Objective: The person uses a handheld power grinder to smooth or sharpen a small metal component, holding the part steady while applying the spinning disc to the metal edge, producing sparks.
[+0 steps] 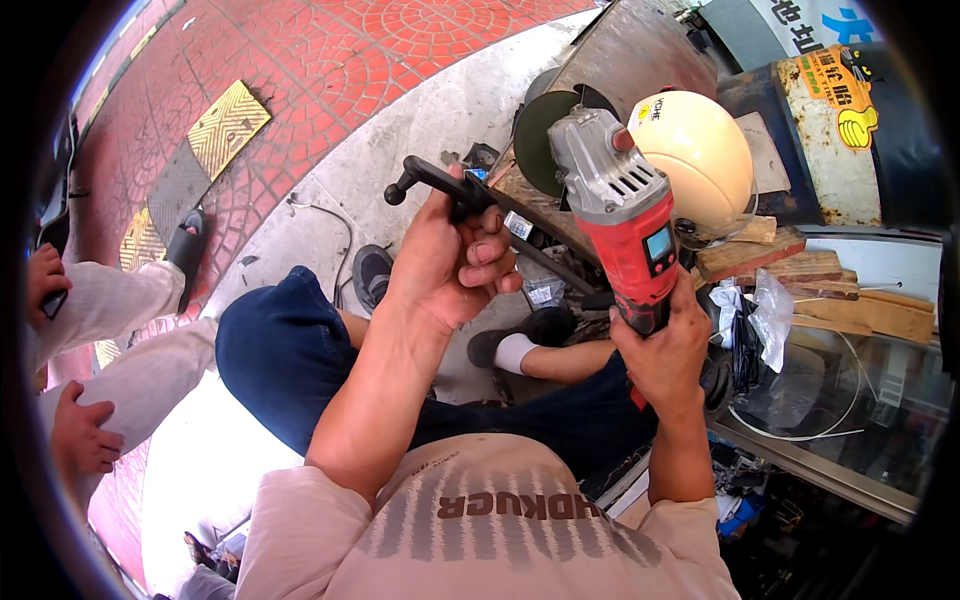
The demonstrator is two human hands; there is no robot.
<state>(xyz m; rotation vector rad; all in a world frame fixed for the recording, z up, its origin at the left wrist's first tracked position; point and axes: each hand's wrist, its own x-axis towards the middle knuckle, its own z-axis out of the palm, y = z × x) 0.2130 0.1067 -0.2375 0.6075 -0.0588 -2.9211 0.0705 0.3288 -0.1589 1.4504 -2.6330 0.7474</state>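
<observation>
My left hand point(450, 255) is raised in the middle, its fingers closed around a black curved bracket point(432, 176) with a ball-shaped end. My right hand point(668, 340) grips the body of a red and grey angle grinder point(625, 225), which has a small blue-lit screen on its side. The grinder's head points up and away from me, apart from the bracket. A dark round disc point(543, 142) shows beside the grinder's head; whether it is fixed to it I cannot tell.
A cream helmet point(695, 145) sits behind the grinder. To the right are wood pieces point(870, 312), clear plastic bags point(772, 318) and a glass-topped case point(830, 400). A dark drum point(750, 105) lies beyond. Another person's hand point(85, 435) and pale trousers point(150, 375) are close at left.
</observation>
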